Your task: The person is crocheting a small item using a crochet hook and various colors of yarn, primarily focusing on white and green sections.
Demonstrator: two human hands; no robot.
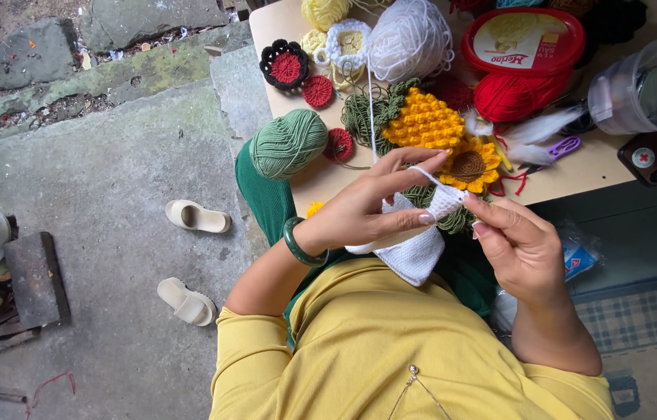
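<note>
held white crochet piece (414,250) at 6 o'clock of tabletop (577,167): left hand (367,206) fingers pinched its top edge, right hand (521,249) fingers curled near. best kept white strand (372,109) taut.

White knitted piece (415,253), green bangle (297,245), mustard-yellow shirt (391,350) — plus green yarn ball (288,142), red yarn ball (511,96), yellow-brown crochet sunflower (468,165) — all plain.
</note>
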